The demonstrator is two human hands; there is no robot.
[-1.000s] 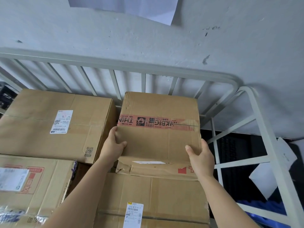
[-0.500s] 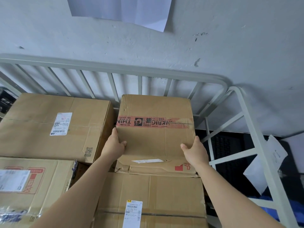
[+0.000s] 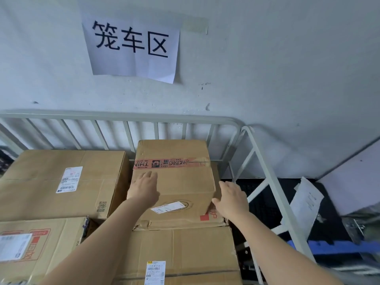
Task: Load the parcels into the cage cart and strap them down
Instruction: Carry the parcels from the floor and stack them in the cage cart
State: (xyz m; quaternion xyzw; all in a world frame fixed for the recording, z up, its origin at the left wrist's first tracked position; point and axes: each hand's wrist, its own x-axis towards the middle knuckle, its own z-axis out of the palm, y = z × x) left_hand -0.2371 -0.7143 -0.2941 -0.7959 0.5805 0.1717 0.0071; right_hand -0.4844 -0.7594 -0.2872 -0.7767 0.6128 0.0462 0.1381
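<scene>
A brown parcel with red printed tape (image 3: 181, 182) sits on top of other boxes at the back right of the cage cart, close to the pale metal back rail (image 3: 123, 116). My left hand (image 3: 144, 188) lies flat on the parcel's top near its left edge, fingers spread. My right hand (image 3: 231, 200) rests open against the parcel's front right corner. Neither hand wraps around it.
A large labelled box (image 3: 51, 182) fills the back left, another (image 3: 51, 239) the front left, and a labelled box (image 3: 185, 249) lies under the taped parcel. The cart's side frame (image 3: 267, 171) stands at the right. A paper sign (image 3: 131, 44) hangs on the wall.
The taped parcel has gone further back toward the rail. Both hands have let go of its front edge; the left now lies on top, the right at the corner. My view tilted up.
</scene>
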